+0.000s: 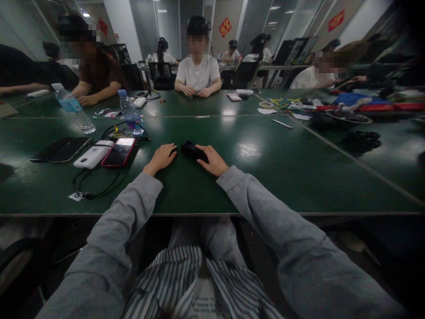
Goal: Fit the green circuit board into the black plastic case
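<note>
A small black boxy device (191, 149) lies on the green table (259, 177) in front of me. My right hand (212, 160) rests on its right end, fingers curled over it. Just left of the device, my left hand (162, 157) lies flat on the table with its fingers stretched out, fingertips close to the device but apart from it. Both arms wear grey sleeves.
At the left lie a red-cased phone (118, 152), a white power bank (94, 154), dark phones (63, 149), black cables (99, 186) and two water bottles (73, 110). Other people sit across the table. Clutter of cables and bags fills the far right (332, 108).
</note>
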A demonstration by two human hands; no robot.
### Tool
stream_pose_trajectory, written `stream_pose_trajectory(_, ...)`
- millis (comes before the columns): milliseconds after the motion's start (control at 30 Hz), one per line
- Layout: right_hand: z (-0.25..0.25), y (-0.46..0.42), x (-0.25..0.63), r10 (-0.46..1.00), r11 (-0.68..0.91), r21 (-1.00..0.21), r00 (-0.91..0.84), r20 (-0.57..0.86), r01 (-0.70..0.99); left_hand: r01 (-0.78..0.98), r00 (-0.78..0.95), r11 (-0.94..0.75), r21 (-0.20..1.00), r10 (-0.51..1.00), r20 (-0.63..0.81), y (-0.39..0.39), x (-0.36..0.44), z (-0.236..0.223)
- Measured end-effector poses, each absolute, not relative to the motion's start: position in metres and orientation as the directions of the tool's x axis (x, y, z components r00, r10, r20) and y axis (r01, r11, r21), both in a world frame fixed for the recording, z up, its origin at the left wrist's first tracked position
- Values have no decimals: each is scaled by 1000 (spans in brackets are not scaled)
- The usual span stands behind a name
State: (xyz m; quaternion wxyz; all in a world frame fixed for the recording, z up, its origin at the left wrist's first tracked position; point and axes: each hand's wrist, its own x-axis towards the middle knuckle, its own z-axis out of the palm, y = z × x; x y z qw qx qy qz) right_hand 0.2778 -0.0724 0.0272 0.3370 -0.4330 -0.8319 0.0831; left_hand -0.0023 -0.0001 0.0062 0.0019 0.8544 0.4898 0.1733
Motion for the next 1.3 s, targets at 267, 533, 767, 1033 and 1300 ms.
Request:
stream_pose_trajectory(267,25,-70,279,791,602,-382,-457,406,702,838,458,-519,170,837,298,0,-2,6)
stream_pose_trajectory(533,22,-68,280,789,605,-375,-463,404,703,838,462,-520,167,838,290,0,-1,7)
stream_pose_trajectory(767,22,-67,280,793,601,-387,-463,396,699,839,459,-520,162,836,302,0,-2,6)
stream_pose_trajectory(1033,18,-65,281,768,628,-418,-435,470,657,834,465,-525,170,835,294,3,-3,3)
stream_pose_trajectory(1300,20,-65,282,757,637,-450,-400,517,626,835,455,-513,201,847,274,4,-3,2)
